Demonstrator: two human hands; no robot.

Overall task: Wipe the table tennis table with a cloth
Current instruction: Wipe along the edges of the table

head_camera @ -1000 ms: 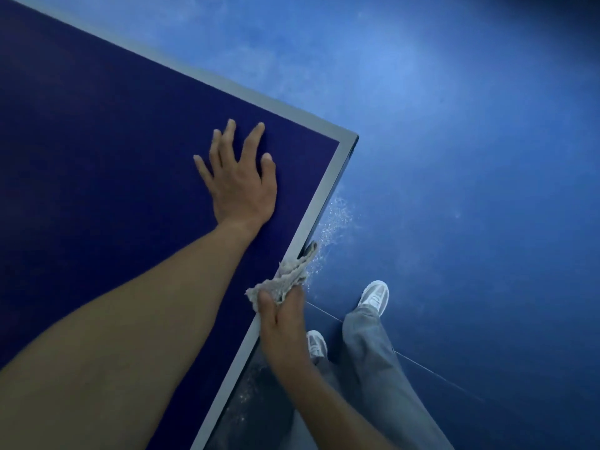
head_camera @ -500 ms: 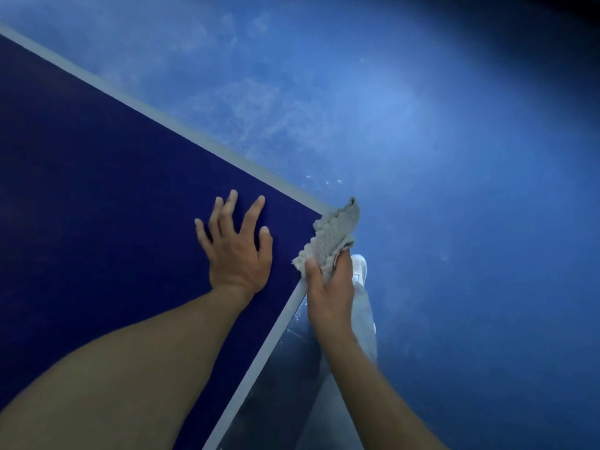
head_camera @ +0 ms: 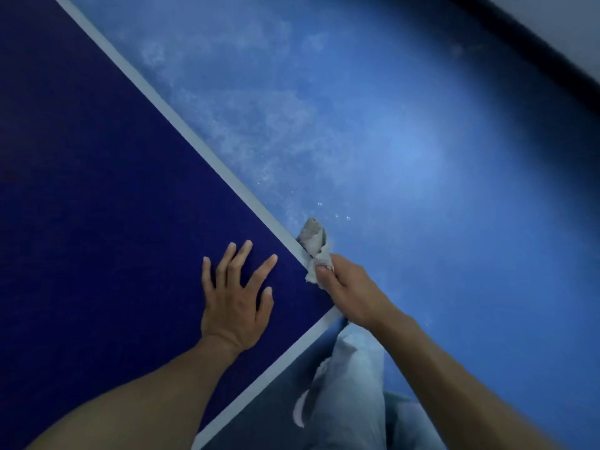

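Observation:
The dark blue table tennis table fills the left half of the head view, edged by a pale line. Its corner lies under my right hand. That hand grips a crumpled grey cloth, which lies against the table's far side edge just past the corner. My left hand rests flat on the tabletop near the corner, fingers spread.
Blue floor with pale dusty smears stretches beyond the table edge. A dark skirting strip and a light wall run across the top right. My legs in grey trousers stand by the table's near edge.
My right hand has carried the cloth up along the near edge, round the corner, onto the far side edge. My left hand has stayed flat on the table.

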